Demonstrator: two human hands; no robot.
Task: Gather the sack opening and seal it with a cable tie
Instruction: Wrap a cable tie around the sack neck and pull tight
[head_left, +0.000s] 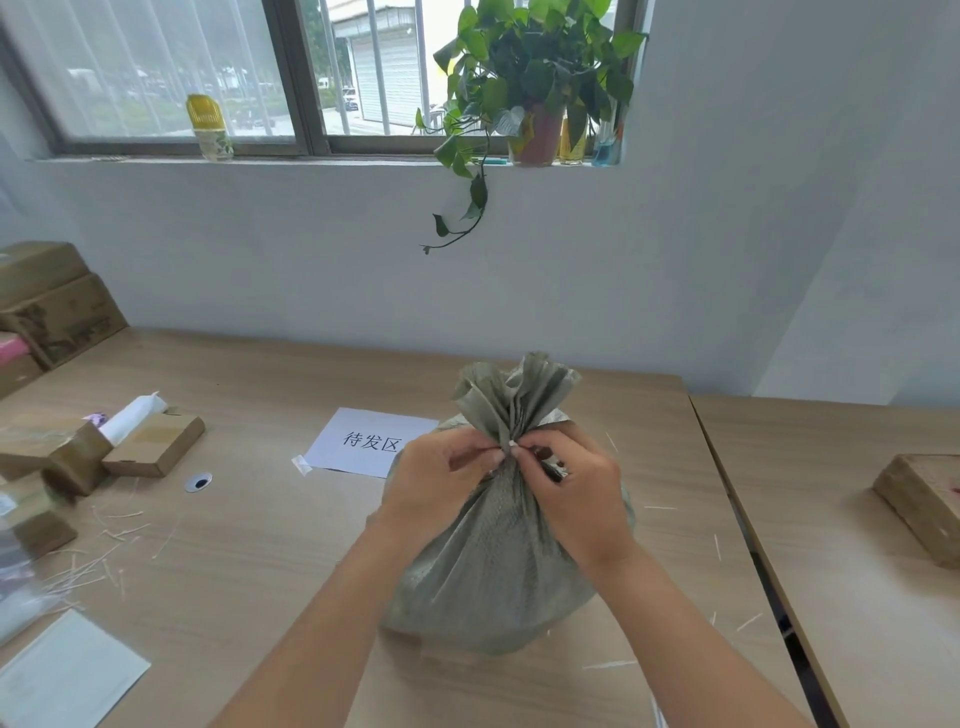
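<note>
A grey-green woven sack (493, 566) stands filled on the wooden table (249, 530), its mouth bunched into a ruffled neck (519, 395). A small white cable tie (513, 445) shows at the neck between my fingertips. My left hand (434, 478) pinches the neck from the left. My right hand (571, 486) pinches it from the right, fingertips touching the tie. Most of the tie is hidden by the fingers and the fabric.
A white paper sign (371, 441) lies behind the sack. Cardboard boxes (150, 447) and a tissue pack sit at the left, with loose tie offcuts (88, 566) scattered near them. A second table (857, 545) with a box (924, 499) adjoins on the right.
</note>
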